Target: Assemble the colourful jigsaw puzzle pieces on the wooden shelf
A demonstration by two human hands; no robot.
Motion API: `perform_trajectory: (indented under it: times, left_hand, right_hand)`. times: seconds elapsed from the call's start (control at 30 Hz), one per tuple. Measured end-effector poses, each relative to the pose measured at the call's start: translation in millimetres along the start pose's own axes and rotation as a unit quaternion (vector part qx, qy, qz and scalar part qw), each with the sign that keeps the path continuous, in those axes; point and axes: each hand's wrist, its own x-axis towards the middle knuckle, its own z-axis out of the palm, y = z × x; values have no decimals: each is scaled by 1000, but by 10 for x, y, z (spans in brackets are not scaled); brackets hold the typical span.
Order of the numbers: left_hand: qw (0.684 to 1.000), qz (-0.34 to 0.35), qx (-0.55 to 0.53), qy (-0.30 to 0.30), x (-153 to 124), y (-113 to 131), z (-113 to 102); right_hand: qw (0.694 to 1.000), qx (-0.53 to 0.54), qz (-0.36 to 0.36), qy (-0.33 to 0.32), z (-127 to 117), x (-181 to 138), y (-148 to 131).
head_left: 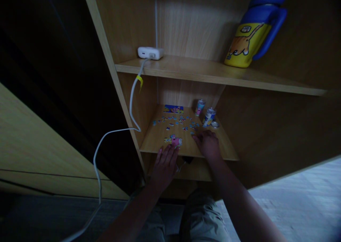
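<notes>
A partly joined jigsaw puzzle (174,140), pink and yellow, lies near the front edge of the lower shelf. My left hand (166,163) rests at that edge, its fingers stretched out and the fingertips at the puzzle's lower side. Farther back, loose puzzle pieces (182,119) are scattered across the board. My right hand (209,145) is over the shelf's right half with its fingers curled and the thumb beside a few pieces. Whatever its fingertips may hold is hidden. Behind it stand a printed can (209,117) and a second can (199,107).
A small picture card (173,109) lies at the back of the lower shelf. A round lid (214,124) is beside the cans. Above, the upper shelf (191,66) holds a white charger (150,53) and a blue-yellow bottle (247,36). A white cable (131,96) hangs down the left.
</notes>
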Motion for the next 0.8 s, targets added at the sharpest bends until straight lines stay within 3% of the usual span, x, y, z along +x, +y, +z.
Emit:
perform_trajectory:
  times: [0.8]
  left_hand:
    - [1000,-1,-6,0,-9,-1,9]
  right_hand:
    - [1000,27,2,-8,26,17,20]
